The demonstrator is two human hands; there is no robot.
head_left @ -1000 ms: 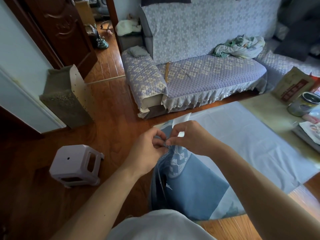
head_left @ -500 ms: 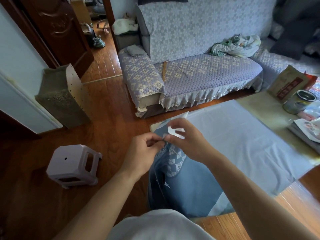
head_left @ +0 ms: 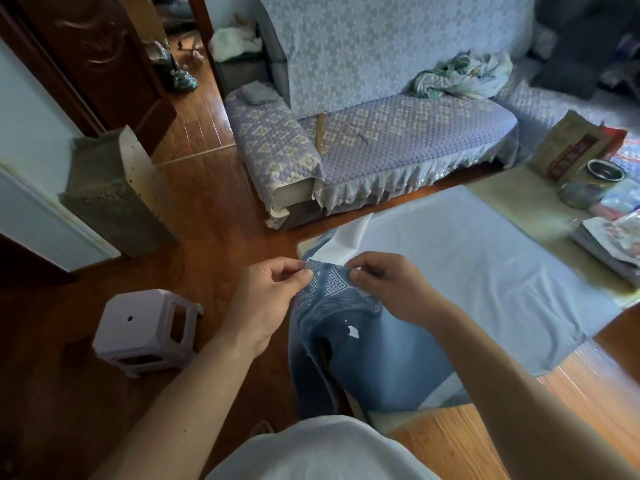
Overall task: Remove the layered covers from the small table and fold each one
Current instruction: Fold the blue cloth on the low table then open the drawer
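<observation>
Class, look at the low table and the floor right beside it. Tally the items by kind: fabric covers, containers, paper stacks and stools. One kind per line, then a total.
Fabric covers: 2, the patterned blue cover pinched by the left hand and right hand, and the pale blue cover
Containers: 2, a metal tin and a paper bag
Paper stacks: 1
Stools: 1
Total: 6

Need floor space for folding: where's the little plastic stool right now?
In the head view the plastic stool stands on the wood floor at lower left, apart from the left hand and the hanging blue cover.
</observation>
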